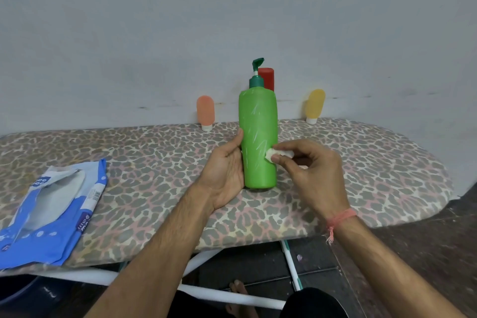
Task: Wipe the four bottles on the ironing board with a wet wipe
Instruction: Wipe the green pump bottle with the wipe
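L hand (227, 162) is gripping green pump bottle (259, 137) upright on ironing board (154, 162); R hand (309, 168) is pinching wet wipe (273, 154) against bottle's side.

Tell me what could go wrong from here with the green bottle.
The tall green bottle stands on the ironing board; if the left hand loosens, the right hand pushing the wet wipe may tip it. Tipping backward, it could knock over the red bottle behind it.
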